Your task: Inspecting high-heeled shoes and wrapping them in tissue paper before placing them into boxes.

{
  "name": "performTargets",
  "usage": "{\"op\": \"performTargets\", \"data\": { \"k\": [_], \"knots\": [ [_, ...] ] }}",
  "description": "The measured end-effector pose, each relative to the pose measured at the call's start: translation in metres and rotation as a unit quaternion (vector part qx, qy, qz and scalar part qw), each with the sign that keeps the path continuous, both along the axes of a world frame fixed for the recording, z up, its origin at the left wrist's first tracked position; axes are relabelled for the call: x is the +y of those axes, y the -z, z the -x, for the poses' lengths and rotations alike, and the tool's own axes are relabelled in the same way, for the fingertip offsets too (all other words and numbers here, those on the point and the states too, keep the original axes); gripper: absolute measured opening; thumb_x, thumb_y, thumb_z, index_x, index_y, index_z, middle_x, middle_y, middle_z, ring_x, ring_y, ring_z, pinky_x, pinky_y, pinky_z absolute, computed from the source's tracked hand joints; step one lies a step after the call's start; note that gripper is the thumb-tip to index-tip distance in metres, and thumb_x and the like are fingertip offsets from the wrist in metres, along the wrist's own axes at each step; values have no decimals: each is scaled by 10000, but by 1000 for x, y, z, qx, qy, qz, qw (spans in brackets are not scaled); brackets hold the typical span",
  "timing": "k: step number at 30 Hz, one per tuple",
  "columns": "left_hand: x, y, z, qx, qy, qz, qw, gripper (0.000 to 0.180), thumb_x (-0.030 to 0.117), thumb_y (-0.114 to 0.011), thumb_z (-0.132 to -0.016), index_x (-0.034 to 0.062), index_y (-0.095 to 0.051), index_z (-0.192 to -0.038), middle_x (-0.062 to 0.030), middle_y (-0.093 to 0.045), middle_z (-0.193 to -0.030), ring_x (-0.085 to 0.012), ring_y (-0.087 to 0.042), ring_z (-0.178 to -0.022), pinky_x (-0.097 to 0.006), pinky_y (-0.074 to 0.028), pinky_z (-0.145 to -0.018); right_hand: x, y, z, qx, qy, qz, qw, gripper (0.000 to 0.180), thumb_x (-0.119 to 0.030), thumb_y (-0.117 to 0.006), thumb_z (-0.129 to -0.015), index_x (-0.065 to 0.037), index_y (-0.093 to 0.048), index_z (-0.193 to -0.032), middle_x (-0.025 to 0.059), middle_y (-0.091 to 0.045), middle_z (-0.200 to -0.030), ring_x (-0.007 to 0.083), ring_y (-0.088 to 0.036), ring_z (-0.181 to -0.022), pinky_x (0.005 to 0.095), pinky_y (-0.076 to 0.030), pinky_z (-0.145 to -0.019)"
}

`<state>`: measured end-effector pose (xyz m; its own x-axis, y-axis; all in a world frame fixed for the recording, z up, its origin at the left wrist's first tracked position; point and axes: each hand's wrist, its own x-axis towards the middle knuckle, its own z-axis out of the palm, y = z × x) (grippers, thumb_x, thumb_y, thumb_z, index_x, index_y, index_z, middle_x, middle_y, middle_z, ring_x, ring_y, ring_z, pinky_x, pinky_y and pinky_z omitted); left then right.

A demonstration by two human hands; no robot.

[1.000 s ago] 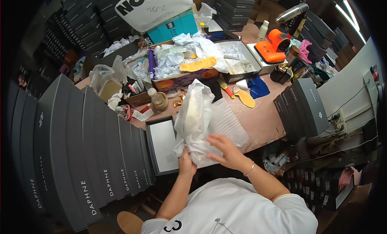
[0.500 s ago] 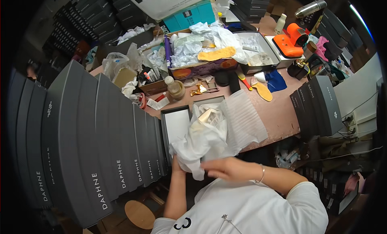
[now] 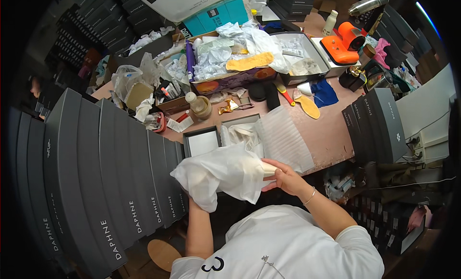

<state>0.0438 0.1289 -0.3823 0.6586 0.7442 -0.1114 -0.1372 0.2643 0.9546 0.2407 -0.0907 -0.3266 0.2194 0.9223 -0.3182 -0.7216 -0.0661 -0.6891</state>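
Note:
A white cloth dust bag [image 3: 223,175] with something bulky inside is held low in front of my chest. My left hand [image 3: 194,202] is hidden under its left end; only the forearm shows. My right hand [image 3: 284,177] grips the bag's right end, where a pale beige tip sticks out. Just beyond the bag an open grey shoe box [image 3: 240,130] lined with white paper sits on the brown table [image 3: 331,135], with its lid [image 3: 201,142] lying beside it on the left.
A row of tall grey shoe boxes [image 3: 96,183] stands at my left. More grey boxes [image 3: 377,120] stand at the right. A ribbed foam sheet [image 3: 285,139] lies by the open box. Clutter covers the far table: an orange device [image 3: 341,43], insoles, bags, a jar.
The bag has come down from upright over the open box to lying level close to my chest. My right hand slid to its right end.

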Motion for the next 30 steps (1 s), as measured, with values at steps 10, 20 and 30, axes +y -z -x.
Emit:
{"op": "performTargets", "data": {
  "k": [10, 20, 30],
  "knots": [
    [33, -117, 13, -249, -191, -370, 875, 523, 529, -353, -970, 48, -555, -942, -75, -567, -952, -204, -552, -892, -356, -478, -762, 0, 33, -69, -132, 301, 53, 943, 388, -307, -451, -993, 37, -493, -1166, 126, -629, -951, 178, -662, -800, 273, -564, -704],
    [0, -42, -39, 81, 163, -72, 981, 797, 622, -374, -919, 6, -312, -1421, -186, -435, -1368, -288, -431, -1259, -409, -362, -1028, 0, -27, -101, -333, -6, 53, 941, 315, -267, -461, -986, 0, -543, -1132, 77, -617, -909, 128, -610, -708, 258, -521, -658],
    [-80, -6, -27, -109, 5, 489, 865, 749, 696, -235, -902, 84, -461, -1270, -143, -577, -1072, -270, -602, -900, -389, -529, -704, 66, -11, 20, -691, -66, -12, 719, 370, -175, -685, -781, -15, -565, -1092, 147, -627, -952, 308, -615, -836, 395, -500, -736]
  ]
}}
